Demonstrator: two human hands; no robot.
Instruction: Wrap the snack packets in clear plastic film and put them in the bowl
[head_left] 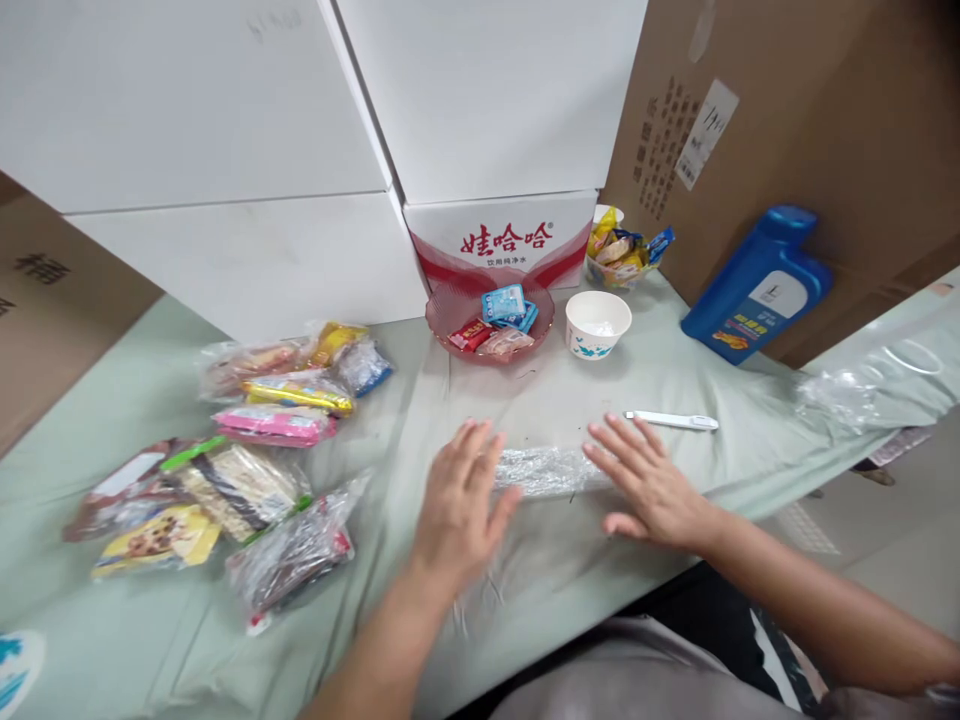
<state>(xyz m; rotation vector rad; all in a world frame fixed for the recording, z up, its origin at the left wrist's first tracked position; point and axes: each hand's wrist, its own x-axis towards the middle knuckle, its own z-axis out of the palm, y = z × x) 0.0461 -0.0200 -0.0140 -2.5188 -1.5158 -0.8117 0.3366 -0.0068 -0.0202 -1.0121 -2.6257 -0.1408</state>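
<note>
A crumpled strip of clear plastic film (pixel 546 472) lies flat on the pale green cloth in front of me. My left hand (pixel 461 500) is at its left end, palm down with fingers stretched out. At the other end is my right hand (pixel 651 488), its fingers also spread, holding nothing. Whether either hand presses on the film or hovers just over it, I cannot tell. Just beyond my right fingers rests a white utility knife (pixel 671 420). Behind the film stand a pink glass bowl (pixel 442 325) with small sachets in it and a white paper cup (pixel 581 335).
Several packaged snacks (pixel 276 425) lie on the left of the green-covered table (pixel 405 600). White boxes (pixel 495 100) form a wall at the back. A bowl of wrapped snacks (pixel 621 270) and a blue bottle (pixel 757 290) stand by the cardboard box (pixel 780 120) at right.
</note>
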